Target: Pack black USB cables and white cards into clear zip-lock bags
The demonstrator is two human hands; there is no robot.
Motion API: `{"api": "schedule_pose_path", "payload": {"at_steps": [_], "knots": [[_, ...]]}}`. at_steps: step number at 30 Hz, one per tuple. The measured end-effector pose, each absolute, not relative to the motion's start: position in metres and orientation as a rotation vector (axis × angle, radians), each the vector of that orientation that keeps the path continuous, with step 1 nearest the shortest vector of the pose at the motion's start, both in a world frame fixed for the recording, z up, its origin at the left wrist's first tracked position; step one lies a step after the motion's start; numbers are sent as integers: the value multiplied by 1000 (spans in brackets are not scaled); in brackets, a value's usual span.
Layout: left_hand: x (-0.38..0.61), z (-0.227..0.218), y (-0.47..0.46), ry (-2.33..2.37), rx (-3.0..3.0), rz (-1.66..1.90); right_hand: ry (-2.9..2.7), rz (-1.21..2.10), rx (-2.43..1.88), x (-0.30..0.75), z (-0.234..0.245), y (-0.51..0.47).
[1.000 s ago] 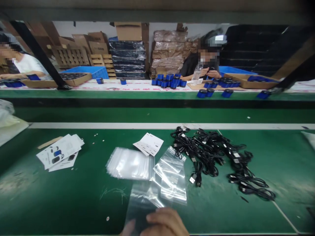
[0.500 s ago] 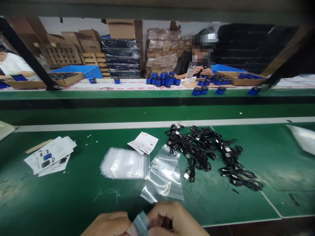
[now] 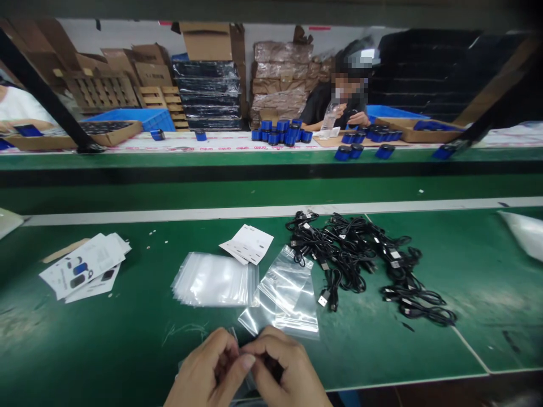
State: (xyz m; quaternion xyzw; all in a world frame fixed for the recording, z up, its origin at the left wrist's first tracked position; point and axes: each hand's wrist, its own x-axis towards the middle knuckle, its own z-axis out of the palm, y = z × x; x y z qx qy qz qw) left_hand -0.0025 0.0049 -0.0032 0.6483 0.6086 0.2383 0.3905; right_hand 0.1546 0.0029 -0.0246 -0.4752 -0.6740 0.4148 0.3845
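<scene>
My left hand (image 3: 210,370) and my right hand (image 3: 286,367) meet at the near edge of the green table (image 3: 106,339), fingers pinched together on a clear plastic zip bag (image 3: 235,336) that shows only as a sliver between them. Just beyond my hands lie loose clear zip bags (image 3: 288,291) and a flat stack of clear bags (image 3: 214,280). A tangle of black USB cables (image 3: 360,260) lies to the right of the bags. Small white cards (image 3: 248,244) rest behind the bag stack.
Printed leaflets (image 3: 82,268) lie at the left. A white bag (image 3: 524,232) sits at the far right. Across the belt (image 3: 271,186), a person (image 3: 339,104) sits among blue cylinders (image 3: 282,131) and cardboard trays (image 3: 418,133). Another person's white sleeve (image 3: 17,107) shows far left.
My left hand came into view and both hands moved up onto the table, closing together on the clear bag. The view shifted slightly.
</scene>
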Motion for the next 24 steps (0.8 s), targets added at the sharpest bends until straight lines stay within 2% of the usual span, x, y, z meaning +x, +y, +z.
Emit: {"api": "schedule_pose_path", "payload": {"at_steps": [7, 10, 14, 24], "knots": [[-6, -5, 6, 1416, 1443, 553, -1347, 1370, -1087, 142, -35, -5], [-6, -4, 4, 1456, 1440, 659, -1197, 1318, -1130, 138, -44, -7], [-6, -1, 6, 1430, 1582, 595, -1213, 1181, -1129, 137, -42, -6], [-3, -5, 6, 1382, 1377, 623, -1404, 1268, -1092, 134, -44, -18]]}}
